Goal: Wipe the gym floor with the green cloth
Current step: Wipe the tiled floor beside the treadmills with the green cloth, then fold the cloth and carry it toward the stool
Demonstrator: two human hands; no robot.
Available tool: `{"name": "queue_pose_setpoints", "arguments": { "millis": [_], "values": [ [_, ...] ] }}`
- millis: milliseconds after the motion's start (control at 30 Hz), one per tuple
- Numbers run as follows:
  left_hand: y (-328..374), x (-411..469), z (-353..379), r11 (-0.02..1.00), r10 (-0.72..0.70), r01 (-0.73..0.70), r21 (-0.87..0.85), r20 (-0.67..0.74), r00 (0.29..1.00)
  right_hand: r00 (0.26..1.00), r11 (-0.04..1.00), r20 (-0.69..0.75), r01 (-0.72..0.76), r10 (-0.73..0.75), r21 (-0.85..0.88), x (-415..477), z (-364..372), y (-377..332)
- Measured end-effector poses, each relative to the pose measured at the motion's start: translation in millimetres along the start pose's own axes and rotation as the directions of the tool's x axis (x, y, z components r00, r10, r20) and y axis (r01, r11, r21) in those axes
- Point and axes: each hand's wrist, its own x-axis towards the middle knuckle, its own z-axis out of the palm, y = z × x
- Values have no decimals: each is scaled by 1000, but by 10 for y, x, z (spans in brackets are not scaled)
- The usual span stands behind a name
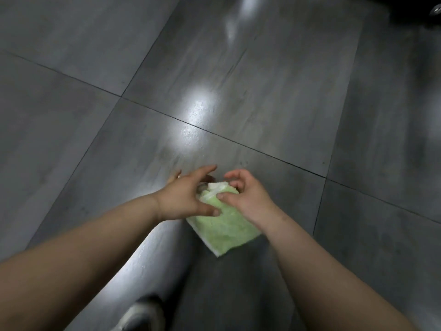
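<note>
Head view: looking down at both hands over grey tiles.
Green cloth: folded, white edge showing, held between the hands above the gym floor; whether its low corner touches the tiles, cannot tell.
Left hand: fingers spread, thumb tip on the cloth's left side, loose hold.
Right hand: thumb pressed on the cloth top, fingers curled over the far edge, pinching it.
Floor: large glossy tiles, dark grout lines, bright light glare.
Shoe: bottom edge, blurred.
</note>
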Motion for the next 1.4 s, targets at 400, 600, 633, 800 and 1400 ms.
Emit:
{"name": "queue_pose_setpoints", "arguments": {
  "millis": [400, 600, 633, 800, 1400],
  "values": [
    [1563, -3161, -1486, 730, -95, -16, -684, -125, 988, 993, 915, 117, 28, 21, -402, -2510, -165, -2784],
    [1902, -4581, -2078, 236, -223, -199, -951, -252, 942, 890, 940, 426, -272, 163, 208, -3432, 132, -3516],
    [1873, -4725, -2123, 198, -279, -243, -950, -292, 915, 874, 936, 463, -276, 149, 218, -3506, 254, -3628],
    [1560, -5548, -2239, 88, -540, -416, -905, -394, 744, 922, 1000, 387, -20, 15, 9, -3757, 1157, -4353],
    [-932, -8524, -2765, 16, -928, -748, -664, -289, 237, 585, 899, 798, 256, 149, -356, -4394, 5628, -5563]
  ]
}}
